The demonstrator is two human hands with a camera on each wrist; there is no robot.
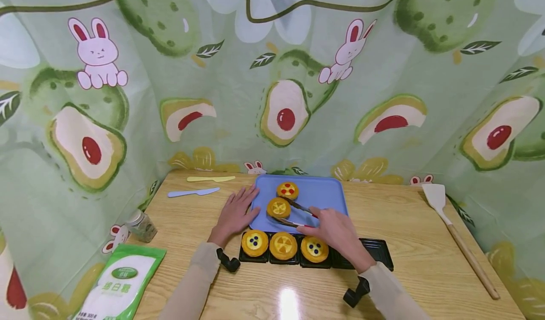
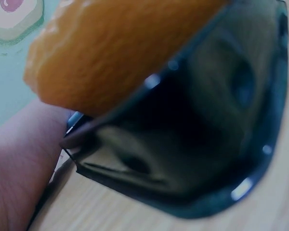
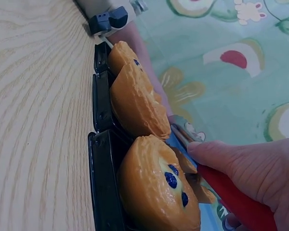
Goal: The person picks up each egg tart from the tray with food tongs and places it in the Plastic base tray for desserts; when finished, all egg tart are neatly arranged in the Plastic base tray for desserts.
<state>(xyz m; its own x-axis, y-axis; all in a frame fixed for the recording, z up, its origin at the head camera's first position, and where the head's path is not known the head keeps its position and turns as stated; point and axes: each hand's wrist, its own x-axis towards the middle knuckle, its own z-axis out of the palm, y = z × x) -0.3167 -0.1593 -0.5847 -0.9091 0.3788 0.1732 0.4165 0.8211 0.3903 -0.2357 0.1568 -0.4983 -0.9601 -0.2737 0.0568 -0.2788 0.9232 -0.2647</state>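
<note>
- Head view: left hand (image 1: 235, 213) lies flat, fingers released, on the table (image 1: 426, 258) at the blue tray (image 1: 323, 192) edge. The left wrist view gives only a blurred orange tart (image 2: 120, 53) and black mould.
- Right hand (image 1: 336, 232), fingers grasping red-handled tongs (image 1: 294, 214); tong tips clamp a yellow tart (image 1: 278, 208) on the tray. The right wrist view shows the red handle (image 3: 236, 202).
- Black mould tray (image 1: 374, 254) holds three tarts.
- Pale wood table; avocado-print curtain behind.
- Sugar bag (image 1: 121, 282) and jar left, two plastic knives behind, spatula (image 1: 455, 230) right.
</note>
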